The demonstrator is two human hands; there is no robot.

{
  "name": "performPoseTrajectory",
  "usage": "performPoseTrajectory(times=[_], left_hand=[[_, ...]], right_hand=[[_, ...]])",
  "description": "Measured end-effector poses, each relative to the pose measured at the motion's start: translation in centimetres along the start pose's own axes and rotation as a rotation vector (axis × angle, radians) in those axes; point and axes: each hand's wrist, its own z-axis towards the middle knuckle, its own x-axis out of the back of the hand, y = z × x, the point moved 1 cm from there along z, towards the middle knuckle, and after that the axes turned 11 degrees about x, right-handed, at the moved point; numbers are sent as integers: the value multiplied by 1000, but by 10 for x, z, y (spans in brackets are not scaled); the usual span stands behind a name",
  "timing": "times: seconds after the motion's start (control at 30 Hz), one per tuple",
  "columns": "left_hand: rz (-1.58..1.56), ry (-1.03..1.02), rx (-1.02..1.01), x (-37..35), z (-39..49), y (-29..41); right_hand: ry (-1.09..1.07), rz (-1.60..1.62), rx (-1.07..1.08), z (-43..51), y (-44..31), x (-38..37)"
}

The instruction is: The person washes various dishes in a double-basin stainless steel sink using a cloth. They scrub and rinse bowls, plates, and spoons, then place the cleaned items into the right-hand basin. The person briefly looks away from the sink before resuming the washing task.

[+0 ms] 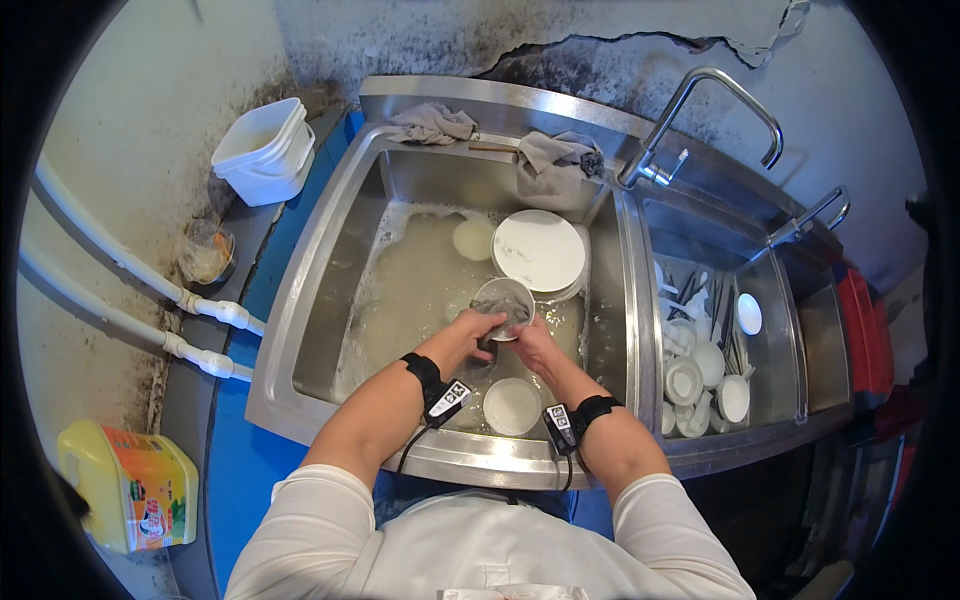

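A small white bowl point(511, 285) is tilted above cloudy water in the large stainless steel sink basin point(337, 262). My right hand point(534, 343) grips its near right side. My left hand point(480, 328) presses a wet grey cloth point(498, 306) into the bowl; part of the cloth hangs below the fingers. Just beyond the bowl, a stack of white plates point(538, 251) rises out of the water. Beside that stack, a pale round dish point(472, 240) lies under the surface. Another white bowl point(512, 406) sits in the water nearer to me, between my forearms.
Grey rags point(433, 124) point(551, 161) lie on the sink's back ledge, near a chrome faucet point(645, 166). The right basin point(772, 375) holds bowls, spoons and chopsticks. At left are a white bucket point(262, 161), white pipes point(120, 259) and a yellow detergent jug point(127, 487).
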Motion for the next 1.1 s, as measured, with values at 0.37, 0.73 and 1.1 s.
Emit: performPoseTrajectory(times=[0.37, 0.73, 1.1], left_hand=[[929, 17, -637, 23, 21, -4], [743, 171, -497, 18, 7, -6], [546, -361, -248, 25, 16, 18]], right_hand=[[-361, -1147, -47, -2, 0, 3], [-321, -1053, -99, -3, 13, 16], [-233, -1527, 613, -8, -33, 11]])
